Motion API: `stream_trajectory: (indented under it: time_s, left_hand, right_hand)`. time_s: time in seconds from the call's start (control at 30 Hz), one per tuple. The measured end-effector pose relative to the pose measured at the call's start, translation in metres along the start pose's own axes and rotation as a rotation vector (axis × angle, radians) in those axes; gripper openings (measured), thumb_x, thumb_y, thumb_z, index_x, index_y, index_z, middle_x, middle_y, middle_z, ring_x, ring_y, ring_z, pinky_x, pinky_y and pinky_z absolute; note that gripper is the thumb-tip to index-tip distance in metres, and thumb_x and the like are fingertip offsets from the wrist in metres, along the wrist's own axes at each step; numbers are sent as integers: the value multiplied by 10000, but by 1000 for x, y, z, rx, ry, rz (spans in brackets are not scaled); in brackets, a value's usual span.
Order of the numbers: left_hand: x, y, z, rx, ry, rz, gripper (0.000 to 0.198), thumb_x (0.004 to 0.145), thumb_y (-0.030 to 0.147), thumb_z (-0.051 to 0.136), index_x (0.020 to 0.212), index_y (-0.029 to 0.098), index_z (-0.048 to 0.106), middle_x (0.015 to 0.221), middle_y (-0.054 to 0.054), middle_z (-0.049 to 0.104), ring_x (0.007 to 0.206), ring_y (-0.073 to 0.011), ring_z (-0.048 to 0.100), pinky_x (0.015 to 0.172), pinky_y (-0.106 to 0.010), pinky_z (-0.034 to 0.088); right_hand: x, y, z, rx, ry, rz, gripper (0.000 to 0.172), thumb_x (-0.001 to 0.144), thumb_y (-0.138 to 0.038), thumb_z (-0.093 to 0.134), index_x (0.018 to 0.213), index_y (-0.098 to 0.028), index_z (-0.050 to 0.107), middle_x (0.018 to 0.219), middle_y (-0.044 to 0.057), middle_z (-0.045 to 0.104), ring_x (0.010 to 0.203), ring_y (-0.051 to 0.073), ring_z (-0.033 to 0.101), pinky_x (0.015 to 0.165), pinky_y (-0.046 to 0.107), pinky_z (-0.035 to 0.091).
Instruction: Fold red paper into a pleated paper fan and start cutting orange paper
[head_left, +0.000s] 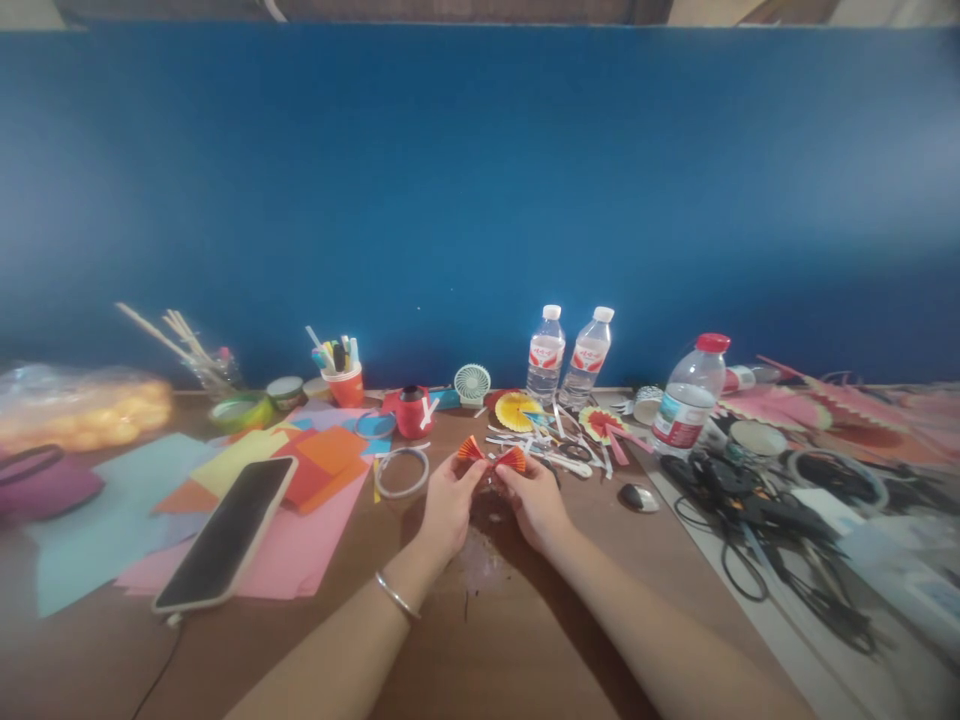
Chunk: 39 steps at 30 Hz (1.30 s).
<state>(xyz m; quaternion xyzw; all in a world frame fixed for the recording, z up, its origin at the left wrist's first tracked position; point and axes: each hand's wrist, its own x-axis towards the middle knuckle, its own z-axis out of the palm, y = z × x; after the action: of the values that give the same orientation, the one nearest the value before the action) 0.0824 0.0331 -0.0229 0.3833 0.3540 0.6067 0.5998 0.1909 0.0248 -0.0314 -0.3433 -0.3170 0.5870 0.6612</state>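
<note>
Both hands up front now, left hand and right hand each pinching an end of the pleated orange paper fan, featherlight, crushable, best gripped near its folded middle

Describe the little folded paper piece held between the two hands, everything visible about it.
The pleated paper piece is orange-red with paler fold edges, looks like thin craft paper, and spreads into two small fans joined at a pinched middle, like a bow. It is held just above the brown table. The left hand pinches its left fan, the right hand its right fan.
</note>
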Motion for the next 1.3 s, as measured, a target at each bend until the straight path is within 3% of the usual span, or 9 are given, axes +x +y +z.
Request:
stream_trajectory:
  time_s: [0.2, 0.5, 0.77, 1.3]
  left_hand:
    - [-1, -1, 1, 0, -19, -1, 179, 640, 245, 695, 769, 147, 619, 723, -3, 648, 673, -123, 592, 691, -262, 476]
    - [-2, -1, 1, 39, -38, 8, 215, 622, 265, 707, 765, 120, 638, 740, -28, 660, 696, -151, 597, 713, -300, 473]
    - [0, -7, -4, 64, 15, 5, 239, 603, 288, 721, 743, 117, 630, 708, -33, 656, 661, -150, 594, 689, -289, 461]
    - [2, -8, -7, 100, 38, 1, 216, 582, 276, 729, 672, 118, 613, 622, -2, 631, 586, -121, 568, 628, -253, 457]
  right_hand:
    - [-2, -1, 2, -24, 37, 11, 248, 547, -296, 755, 687, -142, 619, 618, -10, 601, 517, 93, 511, 494, 214, 399]
    - [0, 3, -1, -75, 63, 28, 258, 554, -319, 750, 672, -114, 649, 535, -7, 586, 463, 83, 478, 468, 213, 370]
    - [-1, 3, 0, -82, 65, 39, 222, 501, -288, 763, 612, -132, 651, 560, 0, 609, 483, 96, 501, 502, 235, 395]
    - [-5, -5, 3, -314, 80, -73, 115, 575, -241, 690, 576, -133, 652, 456, -30, 559, 442, 92, 459, 485, 226, 375]
